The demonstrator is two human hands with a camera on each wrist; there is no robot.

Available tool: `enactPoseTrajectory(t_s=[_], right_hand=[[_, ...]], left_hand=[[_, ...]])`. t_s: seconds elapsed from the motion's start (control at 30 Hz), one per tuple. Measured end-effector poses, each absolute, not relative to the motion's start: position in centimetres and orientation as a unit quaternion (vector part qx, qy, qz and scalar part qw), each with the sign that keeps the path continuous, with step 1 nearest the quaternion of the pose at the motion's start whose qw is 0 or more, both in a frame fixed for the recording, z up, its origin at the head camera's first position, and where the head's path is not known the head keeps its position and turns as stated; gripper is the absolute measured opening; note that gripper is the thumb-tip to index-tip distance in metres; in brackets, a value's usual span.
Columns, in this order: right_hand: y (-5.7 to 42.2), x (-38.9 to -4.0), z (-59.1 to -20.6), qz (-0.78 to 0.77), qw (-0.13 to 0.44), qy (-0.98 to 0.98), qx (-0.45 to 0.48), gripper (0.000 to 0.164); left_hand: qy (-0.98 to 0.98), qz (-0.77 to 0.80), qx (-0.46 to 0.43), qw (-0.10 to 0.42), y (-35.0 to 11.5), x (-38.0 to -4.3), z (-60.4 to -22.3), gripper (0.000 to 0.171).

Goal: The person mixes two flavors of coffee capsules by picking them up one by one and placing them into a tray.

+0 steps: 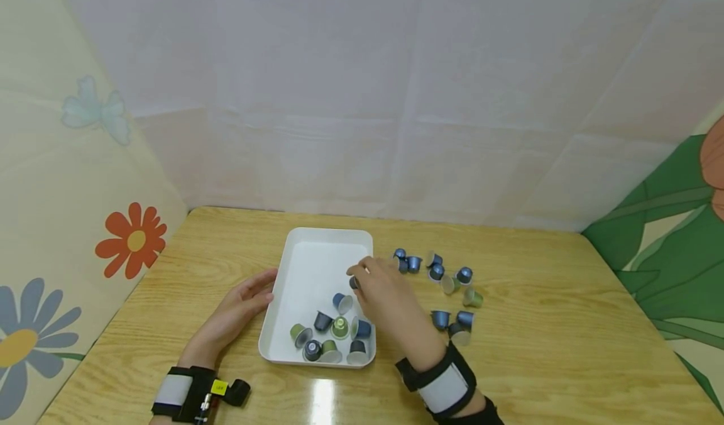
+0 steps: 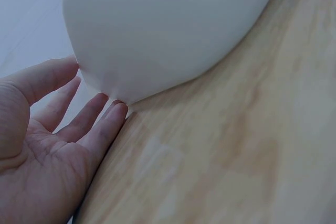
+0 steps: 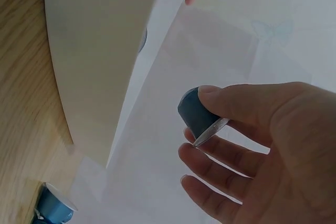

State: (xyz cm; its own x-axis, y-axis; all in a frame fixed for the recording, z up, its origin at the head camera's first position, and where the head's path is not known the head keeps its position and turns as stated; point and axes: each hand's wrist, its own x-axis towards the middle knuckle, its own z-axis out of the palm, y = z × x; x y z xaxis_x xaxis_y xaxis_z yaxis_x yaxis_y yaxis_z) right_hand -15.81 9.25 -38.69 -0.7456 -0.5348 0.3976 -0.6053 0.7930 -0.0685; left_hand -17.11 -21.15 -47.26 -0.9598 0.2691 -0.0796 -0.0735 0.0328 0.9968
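My right hand (image 1: 390,296) is over the right side of a white tray (image 1: 317,261), pinching a dark blue-grey coffee capsule (image 3: 198,114) between thumb and fingers. Several green, blue and dark coffee capsules (image 1: 340,327) lie in the near half of the tray, some tipped on their sides. At the tray's left edge rests my left hand (image 1: 240,309). In the left wrist view, its thumb and fingertips (image 2: 118,109) touch the tray's outer wall, the fingers fairly straight.
Right of the tray, several blue capsules (image 1: 414,264) and a green capsule (image 1: 474,297) are scattered on the wooden table (image 1: 565,324). Another small group, with a blue capsule (image 1: 440,319), lies nearer. A white cloth (image 1: 317,129) hangs behind the table.
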Motion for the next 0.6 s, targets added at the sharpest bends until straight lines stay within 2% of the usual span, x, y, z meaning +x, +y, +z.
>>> enactPoseTrajectory(t_s=[0.27,0.6], right_hand=[[8.5,-15.6,-39.1,0.101,0.196,-0.916,0.335,0.028],[7.8,-15.1,-39.4,0.083,0.18,-0.91,0.364,0.029]], left_hand=[[0.706,0.693,0.073,0.123,-21.2,-17.1,-47.3,0.063],[0.712,0.688,0.067,0.123,-21.1,-17.1,-47.2,0.064]])
